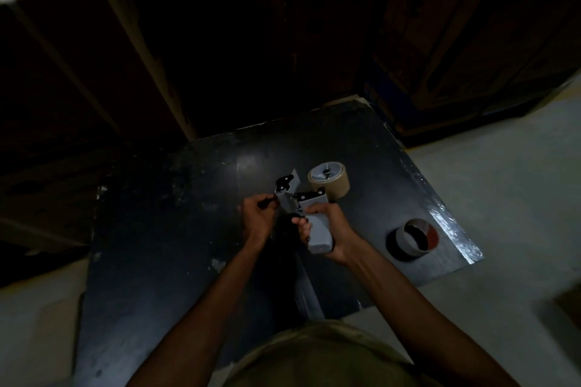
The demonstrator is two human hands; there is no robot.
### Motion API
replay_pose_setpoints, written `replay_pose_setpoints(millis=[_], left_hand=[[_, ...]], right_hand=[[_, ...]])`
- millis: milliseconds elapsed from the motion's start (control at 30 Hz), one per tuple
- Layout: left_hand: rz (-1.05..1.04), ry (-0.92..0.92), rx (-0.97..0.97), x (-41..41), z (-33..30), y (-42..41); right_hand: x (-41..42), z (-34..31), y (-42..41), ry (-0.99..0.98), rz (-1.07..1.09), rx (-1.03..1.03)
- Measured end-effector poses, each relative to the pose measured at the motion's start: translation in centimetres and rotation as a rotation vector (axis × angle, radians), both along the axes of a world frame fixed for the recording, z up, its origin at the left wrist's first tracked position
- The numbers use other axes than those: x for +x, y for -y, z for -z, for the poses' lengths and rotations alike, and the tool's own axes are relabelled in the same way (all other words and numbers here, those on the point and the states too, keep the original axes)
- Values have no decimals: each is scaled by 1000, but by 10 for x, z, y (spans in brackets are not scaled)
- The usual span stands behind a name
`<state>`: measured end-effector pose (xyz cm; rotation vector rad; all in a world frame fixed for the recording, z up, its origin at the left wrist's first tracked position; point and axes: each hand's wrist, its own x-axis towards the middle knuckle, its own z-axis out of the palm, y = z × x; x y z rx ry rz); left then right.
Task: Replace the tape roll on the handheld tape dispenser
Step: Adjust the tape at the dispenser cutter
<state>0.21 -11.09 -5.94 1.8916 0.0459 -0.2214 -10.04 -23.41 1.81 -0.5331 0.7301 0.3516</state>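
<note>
Head view: my right hand (327, 229) grips tape dispenser (309, 214) handle mid-board; left hand (257, 214) pinches front end. New roll (328, 184) mounted; threading next, I judge. Spent roll (415, 239) near board (188, 229) right edge.

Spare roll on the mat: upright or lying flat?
Flat. The spare roll lies on one face on the black mat, core opening upward.

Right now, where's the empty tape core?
Head view: the empty core stands on the dark board's right side, near its edge, right of the right hand, nearer than the mounted roll.
</note>
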Motion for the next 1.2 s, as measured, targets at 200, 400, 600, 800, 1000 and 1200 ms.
replay_pose_setpoints(millis=[200, 400, 600, 800, 1000, 1200], left_hand=[[111, 53, 66, 1, -9, 0], [95, -162, -290, -1, -17, 9], [145, -359, -323, 5, -17, 19], [38, -493, -452, 5, -19, 21], [-94, -348, -397, 21, -11, 6], [143, -429, -396, 37, -7, -14]], right_hand=[[1, -6, -12, 54, 9, -38], [10, -7, 2, 71, 35, -23], [15, -1, -5, 38, 57, -80], [21, 4, -9, 39, 78, -71], [26, -1, -1, 49, 111, 55], [33, -1, 7, 37, 42, 61]])
